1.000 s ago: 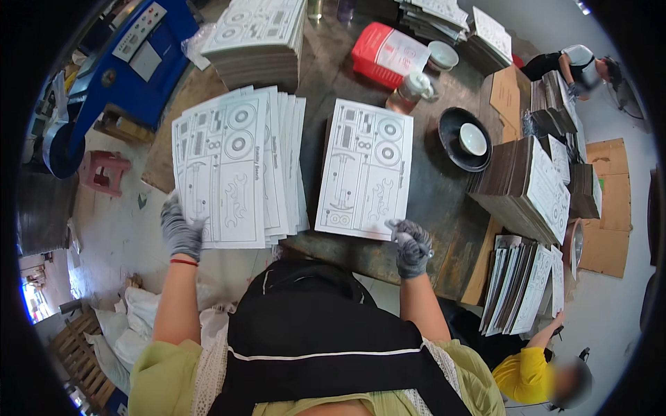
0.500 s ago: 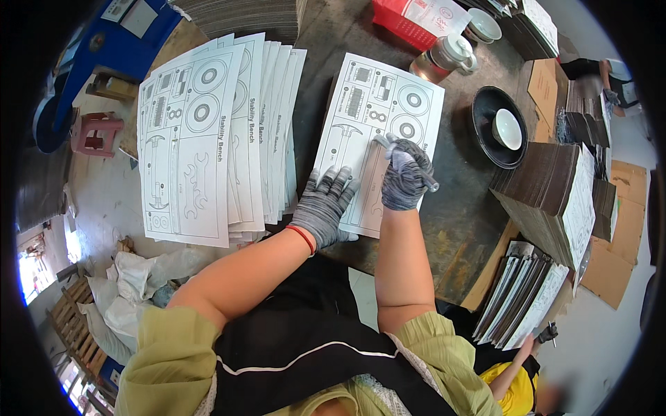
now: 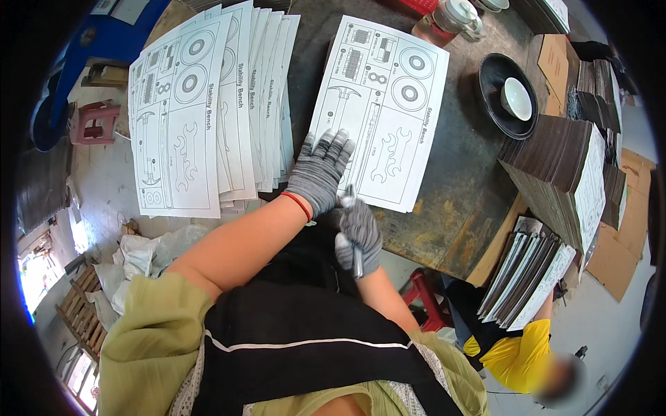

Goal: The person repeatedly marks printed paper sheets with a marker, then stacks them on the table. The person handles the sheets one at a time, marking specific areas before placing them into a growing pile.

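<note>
A white printed sheet [image 3: 388, 104] with drawings of discs and wrenches lies on the dark worn table [image 3: 458, 187]. My left hand [image 3: 320, 172], in a grey glove with a red cuff, lies flat on the sheet's near left corner with the fingers spread. Just below the sheet's near edge, my right hand [image 3: 359, 234], also gloved, is closed around a thin metal tool [image 3: 356, 262]. The tool's tip points up toward the sheet's edge beside my left hand. What kind of tool it is I cannot tell.
A fanned stack of like sheets [image 3: 208, 118] lies left of my left hand. Right of the sheet are a black bowl [image 3: 499, 76] holding a white cup, and brown card stacks [image 3: 562, 159]. A glass jar [image 3: 451, 15] stands behind. A person in yellow [image 3: 513, 347] sits by a red stool [image 3: 430, 305].
My hands came up from the table's near edge onto the single sheet. My right hand then drew back to the sheet's near edge, now gripping the tool, while my left hand stayed flat.
</note>
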Motion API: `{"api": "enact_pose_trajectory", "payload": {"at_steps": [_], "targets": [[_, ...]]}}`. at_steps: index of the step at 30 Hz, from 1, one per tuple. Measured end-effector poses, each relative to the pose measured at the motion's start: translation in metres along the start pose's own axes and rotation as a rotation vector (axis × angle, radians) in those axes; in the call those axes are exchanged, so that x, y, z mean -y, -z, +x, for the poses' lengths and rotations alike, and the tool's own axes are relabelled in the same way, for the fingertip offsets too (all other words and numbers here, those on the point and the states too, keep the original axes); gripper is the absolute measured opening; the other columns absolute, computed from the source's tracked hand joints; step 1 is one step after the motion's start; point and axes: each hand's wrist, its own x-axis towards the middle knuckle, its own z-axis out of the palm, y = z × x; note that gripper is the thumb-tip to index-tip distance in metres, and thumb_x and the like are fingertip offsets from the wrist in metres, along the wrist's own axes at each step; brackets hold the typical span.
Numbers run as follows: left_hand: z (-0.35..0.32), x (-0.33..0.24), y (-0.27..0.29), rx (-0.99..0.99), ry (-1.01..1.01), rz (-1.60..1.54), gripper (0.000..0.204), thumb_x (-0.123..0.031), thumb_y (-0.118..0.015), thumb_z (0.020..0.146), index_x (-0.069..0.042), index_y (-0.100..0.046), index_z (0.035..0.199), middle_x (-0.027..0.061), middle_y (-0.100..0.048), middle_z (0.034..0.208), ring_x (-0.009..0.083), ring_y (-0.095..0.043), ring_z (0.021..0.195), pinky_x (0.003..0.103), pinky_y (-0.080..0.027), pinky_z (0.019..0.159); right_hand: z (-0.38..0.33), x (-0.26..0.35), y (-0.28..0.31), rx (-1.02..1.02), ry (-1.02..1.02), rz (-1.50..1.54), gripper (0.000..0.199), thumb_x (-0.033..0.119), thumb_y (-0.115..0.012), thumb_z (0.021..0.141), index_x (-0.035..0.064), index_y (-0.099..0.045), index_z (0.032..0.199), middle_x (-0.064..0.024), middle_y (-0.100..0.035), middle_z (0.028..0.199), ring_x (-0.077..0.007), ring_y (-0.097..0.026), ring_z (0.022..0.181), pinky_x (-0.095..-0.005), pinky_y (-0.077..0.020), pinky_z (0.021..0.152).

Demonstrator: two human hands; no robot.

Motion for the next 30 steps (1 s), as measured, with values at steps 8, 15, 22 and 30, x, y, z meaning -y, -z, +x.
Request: {"api": "enact_pose_trajectory", "payload": {"at_steps": [8,15,22,30], "targets": [[-0.006,-0.012,0.017,0.050,-0.044,0.070,0.095,-0.060,-0.053,0.075,-0.002,-0.019,0.142,0.0191,-0.016,0.149,0.0341,-0.016,0.138,0.048,-0.007,0.112,0.018,0.016,0.038,0.085,-0.485,-0.042,0.012,0.017,-0.058,0.076,0.0054,-0.059,0.079,-0.0095,-0.063,0.081,-0.0244,-0.059,0.068,-0.0313,-0.0493,0.065],[-0.037,-0.012,0.094,-0.096,-0.204,-0.158,0.057,-0.040,-0.049,0.087,-0.002,-0.044,0.129,0.0215,-0.051,0.124,0.0332,-0.050,0.114,0.040,-0.039,0.097,0.041,-0.003,0.177,-0.484,-0.141,0.940,0.015,0.012,-0.063,0.078,-0.0022,-0.065,0.083,-0.0171,-0.066,0.093,-0.0289,-0.063,0.087,-0.0418,-0.0497,0.081],[-0.135,0.025,0.199,-0.956,-0.157,-0.458,0.039,-0.003,-0.048,0.082,-0.011,-0.050,0.121,0.0178,-0.061,0.111,0.0363,-0.062,0.092,0.039,-0.051,0.080,0.072,-0.043,0.263,-0.449,0.033,1.484,0.033,0.016,-0.052,0.085,0.0086,-0.042,0.054,-0.0068,-0.048,0.058,-0.0207,-0.048,0.059,-0.0398,-0.0422,0.080],[-0.248,0.101,0.115,-0.274,0.414,0.035,0.044,-0.012,-0.053,0.080,-0.009,-0.051,0.123,0.0167,-0.054,0.123,0.0326,-0.051,0.114,0.040,-0.035,0.102,0.144,-0.069,0.174,-0.264,-0.576,1.655,0.036,0.022,-0.053,0.089,0.0104,-0.040,0.057,-0.0025,-0.039,0.052,-0.0167,-0.037,0.045,-0.0374,-0.0457,0.063]]}}
